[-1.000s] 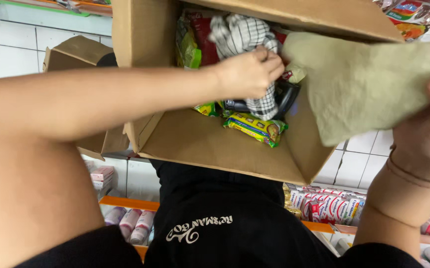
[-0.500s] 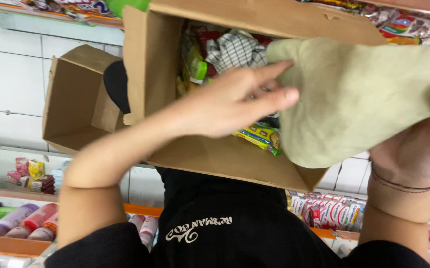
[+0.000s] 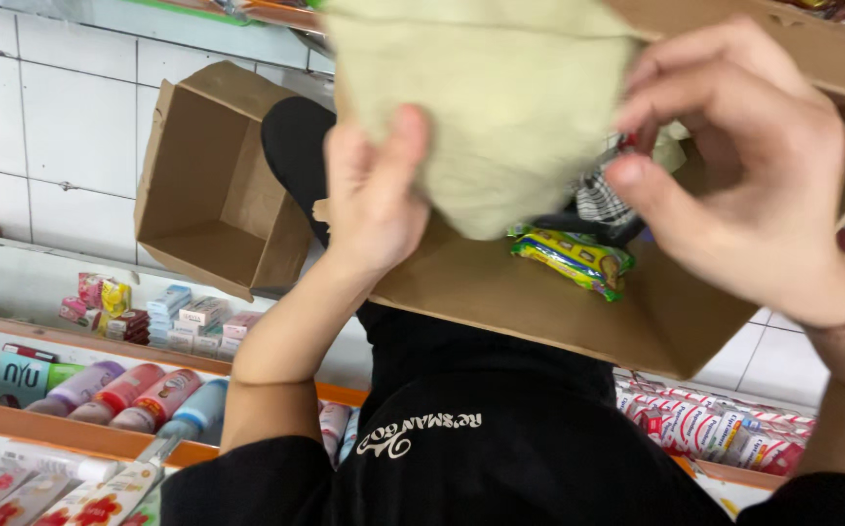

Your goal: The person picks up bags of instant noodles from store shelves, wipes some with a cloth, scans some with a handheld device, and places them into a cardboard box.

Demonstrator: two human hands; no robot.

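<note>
1. A pale green cloth (image 3: 500,107) is held up over the open cardboard box (image 3: 539,302), between both hands.
2. Left hand (image 3: 374,195): grip pressed together on the cloth's left edge, thumb on the front, fingers hidden behind the fabric.
3. Right hand (image 3: 744,166): thumb and fingertips are pinched on the cloth's right edge at the top; the rest of the hand is curled loosely.
4. The cloth is clear of the box floor, hanging just above it and covering most of the opening.
5. Inside the box, below the cloth: a yellow-green snack packet (image 3: 574,258) and a black-and-white checked cloth (image 3: 606,203), partly hidden.
6. A second, smaller cardboard box (image 3: 213,190) is seen left of the main box.
7. Step judged in hand: the cloth is being lifted out or spread for inspection.
8. Next move calls for both pinches to be kept firm while the cloth is carried clear of the box rim, so nothing underneath is dragged out.
</note>
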